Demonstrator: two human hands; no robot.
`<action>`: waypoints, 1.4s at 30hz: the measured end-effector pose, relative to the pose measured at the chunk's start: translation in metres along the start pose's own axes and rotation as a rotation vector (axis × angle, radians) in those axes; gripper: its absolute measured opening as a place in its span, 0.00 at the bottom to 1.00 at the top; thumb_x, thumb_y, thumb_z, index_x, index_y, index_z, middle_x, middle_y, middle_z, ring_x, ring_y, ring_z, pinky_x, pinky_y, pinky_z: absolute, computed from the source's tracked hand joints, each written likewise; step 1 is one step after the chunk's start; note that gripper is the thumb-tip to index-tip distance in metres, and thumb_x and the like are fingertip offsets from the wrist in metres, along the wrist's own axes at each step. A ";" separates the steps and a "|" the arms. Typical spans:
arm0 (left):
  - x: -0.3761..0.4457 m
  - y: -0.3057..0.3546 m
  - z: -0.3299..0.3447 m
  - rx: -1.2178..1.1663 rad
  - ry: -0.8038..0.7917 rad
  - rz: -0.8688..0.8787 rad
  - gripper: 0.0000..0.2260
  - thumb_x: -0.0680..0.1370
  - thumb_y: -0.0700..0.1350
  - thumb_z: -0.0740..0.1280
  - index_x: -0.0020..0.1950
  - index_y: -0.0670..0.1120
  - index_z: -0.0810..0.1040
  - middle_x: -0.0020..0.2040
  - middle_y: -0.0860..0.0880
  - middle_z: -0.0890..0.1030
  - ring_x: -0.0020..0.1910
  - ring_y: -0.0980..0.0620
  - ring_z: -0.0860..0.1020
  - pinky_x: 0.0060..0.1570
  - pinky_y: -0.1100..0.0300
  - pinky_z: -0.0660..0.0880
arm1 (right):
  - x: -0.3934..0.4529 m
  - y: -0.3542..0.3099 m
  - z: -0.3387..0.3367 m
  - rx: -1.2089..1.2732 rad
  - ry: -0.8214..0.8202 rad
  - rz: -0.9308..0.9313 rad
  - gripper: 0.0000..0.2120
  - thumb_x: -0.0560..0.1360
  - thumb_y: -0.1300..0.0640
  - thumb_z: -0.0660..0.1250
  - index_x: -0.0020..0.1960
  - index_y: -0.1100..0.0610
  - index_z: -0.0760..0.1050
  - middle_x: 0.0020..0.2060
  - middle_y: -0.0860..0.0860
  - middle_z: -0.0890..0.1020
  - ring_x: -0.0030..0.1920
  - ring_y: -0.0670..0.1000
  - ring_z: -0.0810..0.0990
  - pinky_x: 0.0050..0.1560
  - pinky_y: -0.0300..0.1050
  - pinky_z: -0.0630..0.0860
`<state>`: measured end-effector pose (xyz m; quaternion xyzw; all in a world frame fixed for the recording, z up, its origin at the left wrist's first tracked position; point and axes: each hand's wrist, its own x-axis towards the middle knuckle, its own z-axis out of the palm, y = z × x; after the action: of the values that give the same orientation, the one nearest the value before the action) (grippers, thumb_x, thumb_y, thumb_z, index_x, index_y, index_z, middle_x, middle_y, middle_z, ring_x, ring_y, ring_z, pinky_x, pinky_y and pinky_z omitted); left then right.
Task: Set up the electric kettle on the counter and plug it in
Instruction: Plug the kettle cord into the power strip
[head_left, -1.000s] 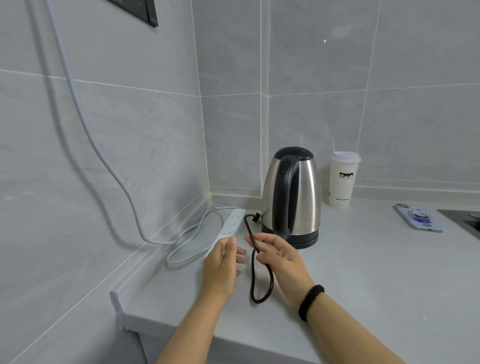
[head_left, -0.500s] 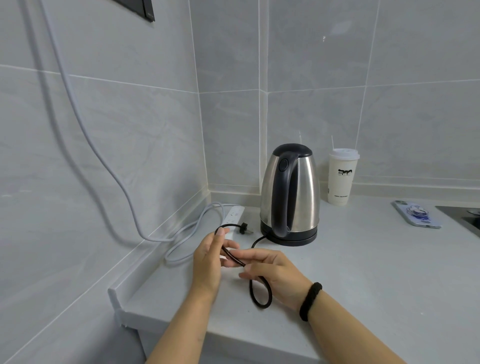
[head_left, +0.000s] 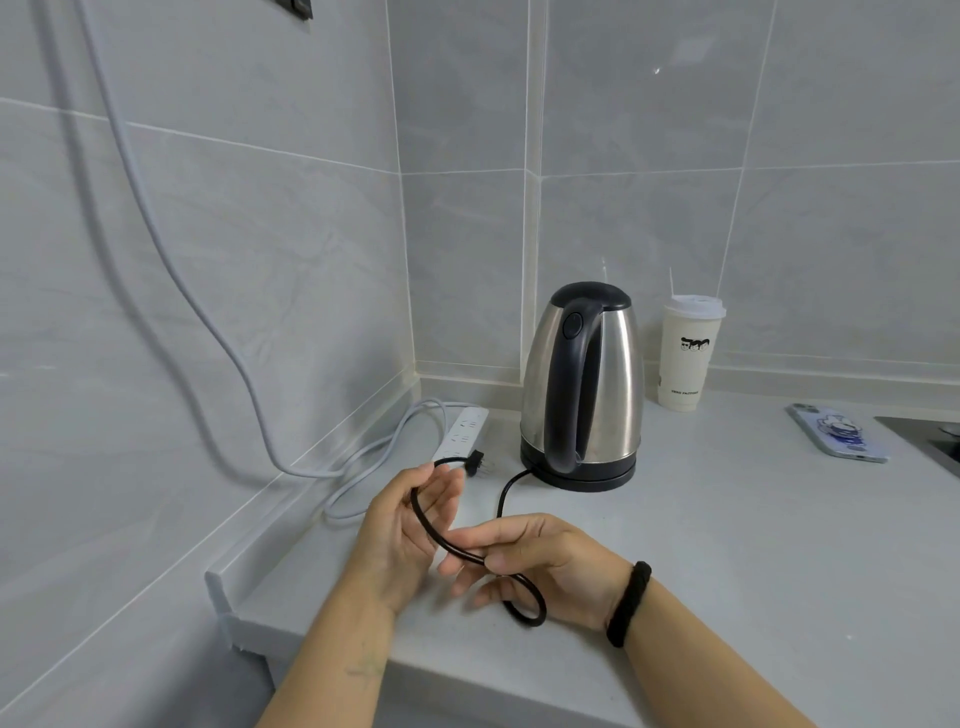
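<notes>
The kettle (head_left: 582, 384) is standing upright on its base in the back corner of the tabletop (head_left: 727, 545), close to where the two tiled walls meet, which is keeping it within reach of the white power strip (head_left: 464, 430) lying along the left wall edge. Its black cord (head_left: 452, 540) is trailing from the base toward the front edge and looping there, so both hands are working to take up the slack. The left hand (head_left: 402, 525) is pinching the cord just behind the plug (head_left: 476, 462), holding the prongs pointing away and hovering right at the near end of the strip, apparently lining them up with a socket. The right hand (head_left: 540, 561) is closing thumb and fingers around the cord farther back, steadying the loop so it is not dragging against the plug end. The plug is not seated yet. A lidded paper cup (head_left: 688, 353) is sitting just beside the kettle by the back wall, and a phone (head_left: 836, 439) is lying well apart toward the right edge, both clear of the cord's path.
</notes>
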<state>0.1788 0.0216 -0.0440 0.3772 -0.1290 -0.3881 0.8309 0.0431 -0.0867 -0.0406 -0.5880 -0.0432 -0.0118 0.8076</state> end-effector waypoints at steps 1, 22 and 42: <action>0.000 0.002 -0.001 -0.044 -0.023 -0.033 0.14 0.70 0.40 0.68 0.53 0.35 0.79 0.42 0.42 0.85 0.37 0.52 0.84 0.35 0.65 0.81 | 0.000 -0.001 -0.001 -0.002 -0.022 0.007 0.18 0.73 0.68 0.59 0.60 0.62 0.78 0.52 0.59 0.82 0.49 0.57 0.81 0.54 0.50 0.75; 0.012 0.007 -0.003 -0.022 -0.079 -0.264 0.20 0.70 0.39 0.65 0.62 0.41 0.77 0.25 0.52 0.70 0.15 0.60 0.63 0.13 0.72 0.58 | 0.000 -0.012 -0.011 -0.207 0.354 -0.018 0.12 0.73 0.51 0.69 0.38 0.59 0.80 0.35 0.57 0.81 0.43 0.59 0.80 0.48 0.52 0.76; 0.007 -0.001 -0.005 0.401 -0.378 -0.366 0.17 0.73 0.34 0.63 0.60 0.41 0.81 0.24 0.51 0.66 0.16 0.61 0.59 0.17 0.70 0.56 | 0.001 -0.013 -0.019 -0.317 0.804 -0.201 0.11 0.76 0.49 0.66 0.56 0.50 0.80 0.39 0.47 0.82 0.42 0.48 0.81 0.47 0.45 0.78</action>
<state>0.1851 0.0184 -0.0484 0.4716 -0.2846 -0.5610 0.6180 0.0440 -0.1090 -0.0344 -0.6460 0.2198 -0.3246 0.6550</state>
